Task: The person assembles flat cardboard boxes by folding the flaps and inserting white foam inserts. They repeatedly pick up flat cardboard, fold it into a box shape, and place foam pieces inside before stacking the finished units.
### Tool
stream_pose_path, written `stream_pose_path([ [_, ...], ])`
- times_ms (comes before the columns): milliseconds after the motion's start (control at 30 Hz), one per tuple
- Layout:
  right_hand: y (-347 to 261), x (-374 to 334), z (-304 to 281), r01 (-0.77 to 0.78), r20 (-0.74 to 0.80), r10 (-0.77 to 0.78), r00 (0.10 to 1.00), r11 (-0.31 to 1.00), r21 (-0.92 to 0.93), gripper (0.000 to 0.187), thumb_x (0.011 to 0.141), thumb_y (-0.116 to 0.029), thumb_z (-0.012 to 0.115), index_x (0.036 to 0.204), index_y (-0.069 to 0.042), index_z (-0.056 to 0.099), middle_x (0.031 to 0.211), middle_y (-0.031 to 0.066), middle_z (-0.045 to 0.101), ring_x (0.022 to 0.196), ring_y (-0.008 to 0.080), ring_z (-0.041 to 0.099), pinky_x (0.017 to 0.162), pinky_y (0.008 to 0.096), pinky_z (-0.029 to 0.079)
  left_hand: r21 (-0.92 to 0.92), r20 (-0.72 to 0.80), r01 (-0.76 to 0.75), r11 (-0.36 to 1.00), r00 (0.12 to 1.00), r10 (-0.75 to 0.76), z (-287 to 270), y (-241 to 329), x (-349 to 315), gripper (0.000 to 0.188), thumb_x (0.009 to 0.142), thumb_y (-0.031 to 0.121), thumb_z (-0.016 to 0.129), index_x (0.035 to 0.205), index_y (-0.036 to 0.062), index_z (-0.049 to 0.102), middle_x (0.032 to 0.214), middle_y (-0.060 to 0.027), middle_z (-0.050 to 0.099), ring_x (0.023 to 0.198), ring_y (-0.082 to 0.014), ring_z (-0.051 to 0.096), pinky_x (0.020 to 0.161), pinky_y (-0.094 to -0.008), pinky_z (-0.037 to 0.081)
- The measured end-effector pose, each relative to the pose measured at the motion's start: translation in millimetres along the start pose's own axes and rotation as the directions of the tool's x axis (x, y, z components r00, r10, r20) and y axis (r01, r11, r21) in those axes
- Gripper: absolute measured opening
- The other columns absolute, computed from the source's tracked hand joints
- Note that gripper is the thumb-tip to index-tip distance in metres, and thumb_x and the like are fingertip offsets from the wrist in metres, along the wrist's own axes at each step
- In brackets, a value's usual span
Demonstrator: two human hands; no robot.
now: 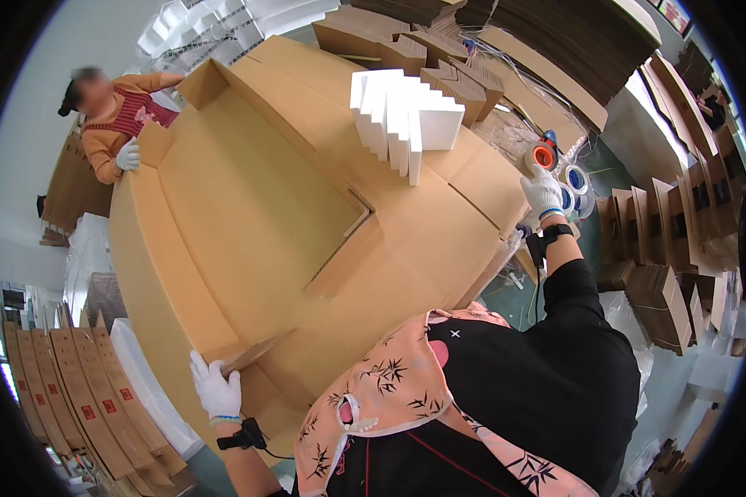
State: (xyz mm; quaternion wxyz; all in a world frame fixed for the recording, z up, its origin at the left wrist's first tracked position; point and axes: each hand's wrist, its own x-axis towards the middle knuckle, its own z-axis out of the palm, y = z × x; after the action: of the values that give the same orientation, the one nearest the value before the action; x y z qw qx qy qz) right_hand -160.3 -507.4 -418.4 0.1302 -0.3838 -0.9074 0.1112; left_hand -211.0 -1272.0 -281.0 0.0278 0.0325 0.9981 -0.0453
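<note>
A large brown cardboard box (439,240) lies opened out before me, its low side walls folded up around a flat base. My left hand (215,391), in a white knit glove, grips the box's near-left corner beside a small raised flap (259,351). On the right, my gloved right hand (543,195) reaches past the box edge. Its outstretched fingertips are at the lower rim of a tape roll with an orange core (542,156); whether they grasp it is unclear. Tape rolls with blue cores (575,177) sit beside that hand.
White foam pieces (406,120) stand bunched on the box's far-right panel. Across the box, a co-worker (124,124) has a gloved hand on its far-left corner. Cardboard stacks (91,398) stand at left, more folded cardboard (659,224) at right. Scraps litter the right-hand side.
</note>
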Motion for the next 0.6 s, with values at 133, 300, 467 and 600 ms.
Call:
stream_pose_path([
  [133, 39, 21, -13, -0.215, 0.161, 0.224, 0.961, 0.974, -0.071, 0.046, 0.082, -0.036, 0.062, 0.12, -0.009, 0.062, 0.114, 0.0238, 0.064, 0.107, 0.0373, 0.063, 0.092, 0.045, 0.049, -0.075, -0.081, 0.15, 0.986, 0.984, -0.156, 3, 11, -36, 0.066, 0.078, 0.014, 0.073, 0.138, 0.0048, 0.047, 0.156, -0.0258, 0.023, 0.139, -0.0445, 0.032, 0.112, -0.05, 0.033],
  [300, 121, 67, -4, -0.21, 0.166, 0.229, 0.959, 0.97, -0.126, 0.047, 0.085, -0.041, 0.062, 0.119, -0.01, 0.061, 0.114, 0.0233, 0.065, 0.107, 0.0381, 0.062, 0.092, 0.0456, 0.049, -0.056, -0.187, 0.208, 0.976, 0.958, -0.215, -12, 78, -76, 0.065, 0.082, 0.011, 0.067, 0.142, 0.0024, 0.043, 0.154, -0.0268, 0.027, 0.139, -0.0439, 0.033, 0.113, -0.0477, 0.032],
  [467, 195, 149, 3, -0.288, 0.119, 0.297, 0.947, 0.953, -0.091, 0.049, 0.086, -0.042, 0.06, 0.122, -0.008, 0.06, 0.117, 0.0235, 0.064, 0.109, 0.0384, 0.062, 0.094, 0.0454, 0.049, -0.011, -0.221, 0.273, 0.962, 0.938, -0.269, 0, 146, -103, 0.062, 0.083, 0.012, 0.065, 0.141, 0.0021, 0.045, 0.155, -0.0268, 0.027, 0.138, -0.0431, 0.035, 0.112, -0.0465, 0.033],
  [600, 218, 206, 3, -0.337, 0.125, 0.347, 0.93, 0.937, -0.093, 0.057, 0.082, -0.043, 0.062, 0.128, -0.008, 0.057, 0.12, 0.0241, 0.062, 0.111, 0.0392, 0.061, 0.095, 0.045, 0.049, -0.029, -0.035, 0.281, 0.959, 0.959, -0.282, 2, 214, -98, 0.057, 0.082, 0.013, 0.063, 0.136, 0.0022, 0.049, 0.153, -0.0277, 0.03, 0.132, -0.0456, 0.042, 0.105, -0.0485, 0.041],
])
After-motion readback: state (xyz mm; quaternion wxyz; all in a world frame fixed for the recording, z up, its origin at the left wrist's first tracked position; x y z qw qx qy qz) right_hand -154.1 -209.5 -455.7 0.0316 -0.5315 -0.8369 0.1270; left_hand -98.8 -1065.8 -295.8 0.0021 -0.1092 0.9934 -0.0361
